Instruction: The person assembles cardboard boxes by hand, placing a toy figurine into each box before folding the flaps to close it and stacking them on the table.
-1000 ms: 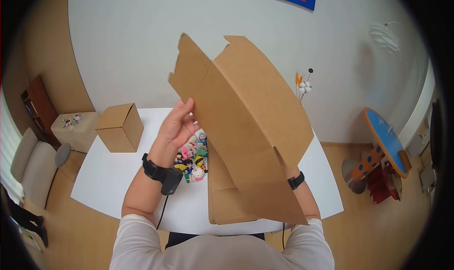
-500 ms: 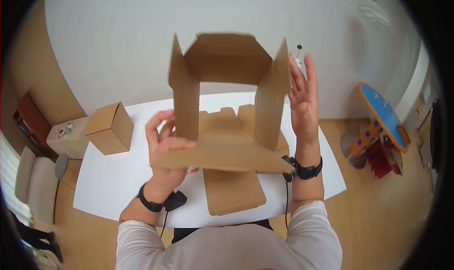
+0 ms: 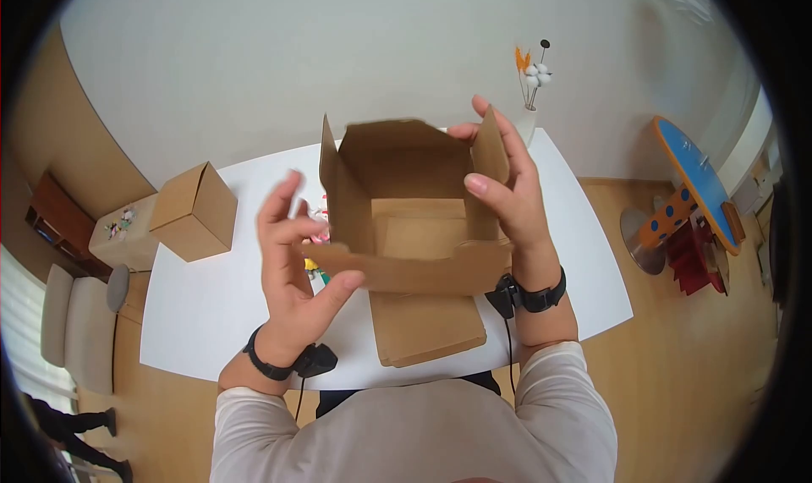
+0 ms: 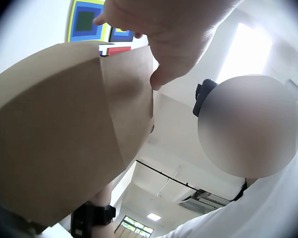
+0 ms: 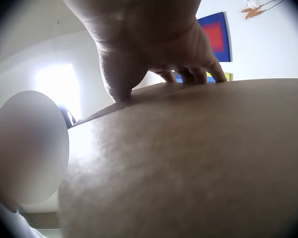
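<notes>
An open cardboard box (image 3: 414, 276) is held above the table, its flaps standing up around the opening. Beside its left wall, the left hand (image 3: 292, 271) has spread, slightly bent fingers, and its thumb lies at the front flap. In the left wrist view that thumb touches the edge of a flap (image 4: 126, 94). The right hand (image 3: 524, 204) holds the right flap (image 3: 489, 149), with the thumb on the near side and fingers behind. Folded cardboard (image 3: 427, 331) lies on the table underneath. Small colourful toys (image 3: 315, 269) show partly behind the left hand.
A closed cardboard box (image 3: 196, 216) stands at the left of the white table (image 3: 182, 314). A vase with flowers (image 3: 526, 123) is at the back right. A blue-topped round table (image 3: 689, 174) stands on the right, beyond the table's edge.
The box has turned from its side to face its opening upward and has come lower. The right hand has moved from beside the box onto its right flap; the left hand's fingers have spread.
</notes>
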Demonstrator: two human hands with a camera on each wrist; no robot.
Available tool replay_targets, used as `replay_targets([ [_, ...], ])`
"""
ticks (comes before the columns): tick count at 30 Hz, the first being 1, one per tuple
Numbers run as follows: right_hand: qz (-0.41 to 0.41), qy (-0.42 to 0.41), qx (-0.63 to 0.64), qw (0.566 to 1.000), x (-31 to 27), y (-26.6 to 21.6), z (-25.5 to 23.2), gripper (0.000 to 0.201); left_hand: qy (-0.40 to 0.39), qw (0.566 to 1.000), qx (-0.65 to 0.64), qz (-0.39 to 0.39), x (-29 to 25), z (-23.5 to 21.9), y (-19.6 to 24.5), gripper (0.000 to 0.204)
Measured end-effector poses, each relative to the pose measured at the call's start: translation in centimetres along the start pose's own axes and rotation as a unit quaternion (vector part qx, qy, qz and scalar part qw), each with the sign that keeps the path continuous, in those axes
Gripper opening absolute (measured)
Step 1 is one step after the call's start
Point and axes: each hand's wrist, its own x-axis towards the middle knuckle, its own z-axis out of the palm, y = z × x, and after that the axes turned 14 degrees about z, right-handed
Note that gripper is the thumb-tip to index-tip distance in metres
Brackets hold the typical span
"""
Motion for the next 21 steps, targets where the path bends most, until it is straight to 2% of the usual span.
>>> replay_targets([
  [1,0.005,-0.004,-0.017,1.000,0.1,0.4,0.1,0.085,0.029,0.996,0.043,0.074,0.5,0.2,-0.2,0.068],
  [2,0.012,-0.006,-0.034,0.999,0.2,0.7,0.2,0.085,0.033,0.980,0.101,0.167,1.2,0.6,0.0,0.067],
  [3,0.018,-0.007,-0.023,1.000,0.2,0.9,0.3,0.084,0.012,0.953,0.172,0.247,2.0,0.7,0.9,0.059],
  [5,0.031,-0.007,-0.004,0.999,0.2,1.1,0.4,0.084,-0.092,0.895,0.282,0.332,3.2,1.2,2.8,0.042],
  [7,0.035,-0.011,0.018,0.999,0.2,1.2,0.4,0.083,-0.183,0.896,0.306,0.263,4.1,2.3,3.9,0.033],
  [10,0.042,-0.019,0.033,0.998,0.2,1.2,0.2,0.083,-0.233,0.900,0.301,0.212,5.0,2.8,3.0,0.033],
  [14,0.021,-0.025,0.000,0.999,0.5,1.7,-0.2,0.083,-0.258,0.911,0.276,0.164,5.3,3.3,2.1,0.033],
  [16,0.041,-0.047,0.007,0.998,0.7,1.9,-0.3,0.082,-0.271,0.910,0.276,0.151,5.3,3.5,1.6,0.032],
  [21,0.026,-0.062,0.025,0.997,1.1,2.4,-1.2,0.080,-0.290,0.899,0.293,0.150,4.9,3.3,1.1,0.033],
])
